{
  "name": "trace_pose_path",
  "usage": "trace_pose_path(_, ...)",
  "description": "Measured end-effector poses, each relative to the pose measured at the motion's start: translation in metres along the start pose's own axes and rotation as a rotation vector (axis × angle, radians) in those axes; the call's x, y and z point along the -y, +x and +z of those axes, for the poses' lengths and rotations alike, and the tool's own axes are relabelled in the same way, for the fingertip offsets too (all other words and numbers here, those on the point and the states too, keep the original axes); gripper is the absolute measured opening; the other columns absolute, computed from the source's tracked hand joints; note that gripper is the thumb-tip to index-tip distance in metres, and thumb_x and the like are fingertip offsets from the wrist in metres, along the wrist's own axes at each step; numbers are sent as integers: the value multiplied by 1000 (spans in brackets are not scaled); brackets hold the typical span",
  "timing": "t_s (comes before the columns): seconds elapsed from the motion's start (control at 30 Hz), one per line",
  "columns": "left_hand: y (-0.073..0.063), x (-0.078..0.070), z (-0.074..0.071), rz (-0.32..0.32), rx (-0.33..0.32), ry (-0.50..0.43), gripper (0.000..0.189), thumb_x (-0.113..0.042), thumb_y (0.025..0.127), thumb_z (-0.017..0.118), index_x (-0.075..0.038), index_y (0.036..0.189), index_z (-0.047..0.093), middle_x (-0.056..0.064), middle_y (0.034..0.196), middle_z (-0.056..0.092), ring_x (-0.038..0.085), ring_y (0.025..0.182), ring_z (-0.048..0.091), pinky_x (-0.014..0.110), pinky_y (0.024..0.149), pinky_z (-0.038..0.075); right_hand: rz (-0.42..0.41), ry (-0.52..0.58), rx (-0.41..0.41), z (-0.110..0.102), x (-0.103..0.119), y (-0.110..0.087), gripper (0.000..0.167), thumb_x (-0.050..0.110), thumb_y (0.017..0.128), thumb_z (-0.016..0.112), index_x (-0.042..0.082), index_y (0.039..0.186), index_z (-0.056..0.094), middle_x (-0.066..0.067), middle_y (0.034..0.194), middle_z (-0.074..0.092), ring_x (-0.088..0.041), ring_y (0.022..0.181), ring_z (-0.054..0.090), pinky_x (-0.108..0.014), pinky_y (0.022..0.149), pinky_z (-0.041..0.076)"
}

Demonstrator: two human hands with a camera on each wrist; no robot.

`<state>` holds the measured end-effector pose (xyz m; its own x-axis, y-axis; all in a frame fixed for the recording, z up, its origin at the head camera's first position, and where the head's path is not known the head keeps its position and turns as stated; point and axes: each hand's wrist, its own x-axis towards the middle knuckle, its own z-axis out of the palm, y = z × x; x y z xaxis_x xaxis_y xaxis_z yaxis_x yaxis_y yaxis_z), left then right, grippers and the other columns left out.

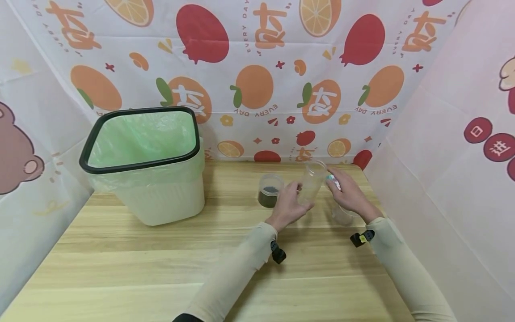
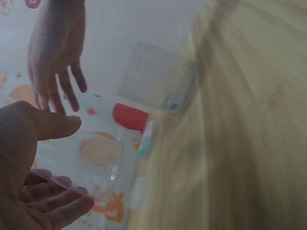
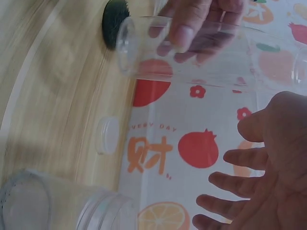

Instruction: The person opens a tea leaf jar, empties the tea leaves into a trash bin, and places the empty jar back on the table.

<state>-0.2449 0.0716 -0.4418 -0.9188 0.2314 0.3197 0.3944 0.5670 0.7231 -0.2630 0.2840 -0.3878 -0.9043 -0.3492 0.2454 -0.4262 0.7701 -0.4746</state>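
My left hand (image 1: 289, 202) grips a tall clear plastic jar (image 1: 312, 184), thumb on one side and fingers on the other. In the right wrist view this jar (image 3: 153, 69) appears see-through, with nothing visible inside. Close to its upper end, my right hand (image 1: 349, 193) has its fingers spread and holds nothing; the right wrist view shows that hand (image 3: 278, 167) apart from the jar. Below my right hand, a second clear jar (image 1: 342, 216) rests on the table. A small jar (image 1: 267, 199) with dark contents stands just left of my left hand.
A white lid (image 3: 109, 135) lies on the table near the back wall. At the left stands a large white bin (image 1: 169, 197) with a black rim and green liner. Printed cloth (image 1: 253, 129) walls the wooden table (image 1: 161, 255) at the back and sides.
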Motion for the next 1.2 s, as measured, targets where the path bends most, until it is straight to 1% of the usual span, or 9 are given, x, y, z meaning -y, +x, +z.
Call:
trace_pose_path(0.1, 1, 2, 10, -16, 14, -8, 56, -30, 82, 84, -7, 126, 58, 10, 120, 68, 24, 107, 66, 37, 91, 58, 16, -7, -3, 0, -5, -2, 45, 13, 106, 45, -2, 148, 45, -29, 150, 48, -48, 142, 42, -66, 117, 32)
trace_pose_path(0.27, 0, 5, 22, -58, 37, -24, 58, -29, 82, 84, -6, 128, 57, 15, 124, 67, 26, 109, 66, 39, 92, 57, 26, -32, -17, 0, -10, -4, 41, 13, 106, 46, -5, 142, 52, -31, 144, 53, -49, 136, 47, -66, 114, 36)
trace_pose_path(0.4, 1, 7, 30, -82, 40, -17, 60, -30, 83, 84, -6, 130, 56, 15, 126, 67, 27, 112, 66, 39, 93, 58, 28, -39, -35, 0, -14, -4, 40, 13, 105, 47, -6, 139, 54, -31, 142, 54, -49, 134, 49, -67, 112, 37)
trace_pose_path(0.6, 3, 11, 38, -111, 37, -2, 58, -29, 83, 84, -6, 129, 57, 14, 125, 68, 28, 113, 67, 39, 93, 58, 44, -48, -27, -1, -19, -6, 41, 15, 105, 47, -7, 139, 54, -31, 142, 54, -49, 135, 48, -67, 113, 36)
trace_pose_path(0.73, 3, 12, 42, -133, 41, -15, 60, -29, 83, 84, -6, 131, 56, 12, 127, 66, 29, 115, 66, 40, 95, 58, 41, -60, -42, -1, -22, -8, 39, 13, 104, 49, -9, 136, 56, -32, 140, 56, -50, 133, 50, -67, 112, 37)
trace_pose_path(1.03, 7, 15, 53, -120, 33, -32, 60, -25, 82, 85, -5, 131, 57, 15, 126, 67, 27, 114, 66, 40, 97, 57, 73, -79, -35, -3, -30, -11, 40, 17, 106, 47, -9, 136, 56, -33, 143, 52, -51, 136, 46, -67, 113, 35)
trace_pose_path(1.2, 7, 17, 59, -125, 51, -35, 61, -23, 82, 85, -4, 132, 57, 13, 127, 67, 27, 116, 65, 39, 98, 56, 72, -73, -39, -4, -33, -13, 41, 17, 106, 46, -9, 135, 57, -33, 142, 53, -52, 135, 46, -68, 112, 36)
